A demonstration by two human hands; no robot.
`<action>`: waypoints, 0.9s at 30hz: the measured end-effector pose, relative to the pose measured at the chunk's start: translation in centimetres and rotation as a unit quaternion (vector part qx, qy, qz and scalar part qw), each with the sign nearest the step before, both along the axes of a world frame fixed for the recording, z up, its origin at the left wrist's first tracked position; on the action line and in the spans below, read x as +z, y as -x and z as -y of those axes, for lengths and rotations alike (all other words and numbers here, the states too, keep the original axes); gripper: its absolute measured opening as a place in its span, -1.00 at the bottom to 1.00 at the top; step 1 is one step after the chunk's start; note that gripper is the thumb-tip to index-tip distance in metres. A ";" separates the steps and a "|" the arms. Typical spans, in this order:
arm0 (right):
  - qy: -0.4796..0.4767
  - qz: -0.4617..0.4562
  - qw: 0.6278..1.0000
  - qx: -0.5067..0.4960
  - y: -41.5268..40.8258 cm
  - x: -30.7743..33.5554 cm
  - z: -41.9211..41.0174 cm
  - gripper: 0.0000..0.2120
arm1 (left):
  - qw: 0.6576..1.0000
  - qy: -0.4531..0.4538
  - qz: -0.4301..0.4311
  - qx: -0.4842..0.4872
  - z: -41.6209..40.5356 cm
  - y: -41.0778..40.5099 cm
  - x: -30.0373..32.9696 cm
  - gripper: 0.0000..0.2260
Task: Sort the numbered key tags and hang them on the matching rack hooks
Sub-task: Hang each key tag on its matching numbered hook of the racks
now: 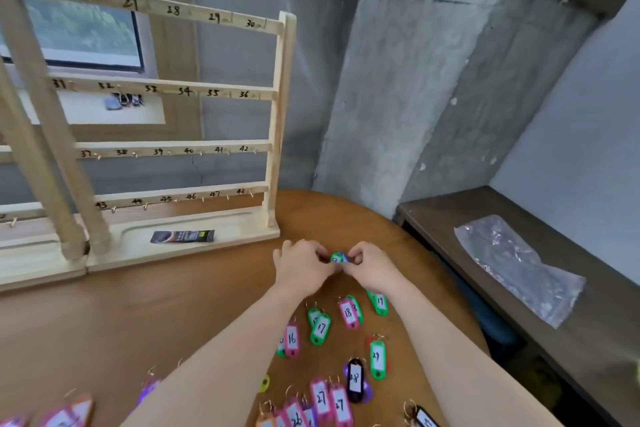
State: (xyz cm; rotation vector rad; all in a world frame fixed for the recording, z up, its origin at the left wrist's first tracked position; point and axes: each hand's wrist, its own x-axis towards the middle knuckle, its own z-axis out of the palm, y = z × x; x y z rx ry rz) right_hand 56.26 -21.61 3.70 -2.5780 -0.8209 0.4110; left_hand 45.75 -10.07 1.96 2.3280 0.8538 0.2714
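Bare concrete corner and a window are sitting behind a brown round table [194,308], w/ a low dark bench [540,253] off to the right carrying a crumpled plastic bag [512,263]. I'm watching the wooden rack [173,149] standing at the table's far left, rails hand-numbered from the mid-20s to 48, and nearly every hook I can make out is hanging bare; only one dark bunch [123,100] is showing near 32, and I can't tell whether it's on the hook or lying on the sill behind. So by my read the job is barely starting: sorting is underway, hanging is almost all left. Tags are lying loose on the near side of the table, e.g. pink 16 [292,340], green 17 [320,329], pink 18 [348,313], green 19 [379,302], green 29 [377,359], black 48 [355,380], plus two pink 27s [330,400]; more are running off the bottom edge, unreadable. Both arms are reaching fwd, wrists nearly meeting. The left hand [301,269] and right hand [369,267] are each curling fingers in, pinching opposite ends of one green tag [337,257] held just above the table, between rack base and tag pile. Its number is too small to read. A dark sachet [182,236] is lying on the rack's base tray.
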 end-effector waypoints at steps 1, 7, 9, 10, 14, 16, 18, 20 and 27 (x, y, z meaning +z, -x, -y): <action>0.010 0.007 1.000 0.006 -0.3 -0.2 -0.2 -0.74 | 1.000 -0.010 -0.003 -0.001 0.1 -0.6 -0.1 -0.69; 0.057 0.021 0.997 0.038 -1.0 -0.1 -0.6 -0.93 | 0.999 -0.016 -0.027 -0.032 -0.9 -1.7 0.0 -0.85; 0.060 0.030 0.997 0.034 -0.8 0.1 -0.4 -0.91 | 0.999 0.026 -0.002 -0.048 -1.5 -1.0 0.4 -0.91; 0.048 0.022 0.998 0.031 -0.5 0.3 -0.2 -0.89 | 0.997 0.054 0.013 -0.057 -1.8 -0.5 0.7 -0.87; -0.052 -0.077 0.995 0.027 1.0 2.2 0.1 -0.91 | 0.986 0.130 0.057 -0.083 -3.1 2.3 2.8 -0.92; -0.105 -0.127 0.986 0.030 2.3 3.6 0.1 -0.84 | 0.985 0.137 0.047 -0.098 -3.6 4.1 4.4 -0.89; -0.153 -0.169 0.973 0.032 3.7 5.1 -0.2 -0.79 | 0.986 0.130 0.034 -0.100 -4.2 6.0 6.0 -0.84; -0.186 -0.220 0.957 0.034 5.5 6.5 -0.7 -0.79 | 0.988 0.124 0.033 -0.089 -4.8 8.0 7.5 -0.86; -0.252 -0.279 0.921 0.105 13.3 11.0 -3.5 -0.77 | 0.983 0.151 0.102 -0.014 -7.4 16.9 12.1 -0.78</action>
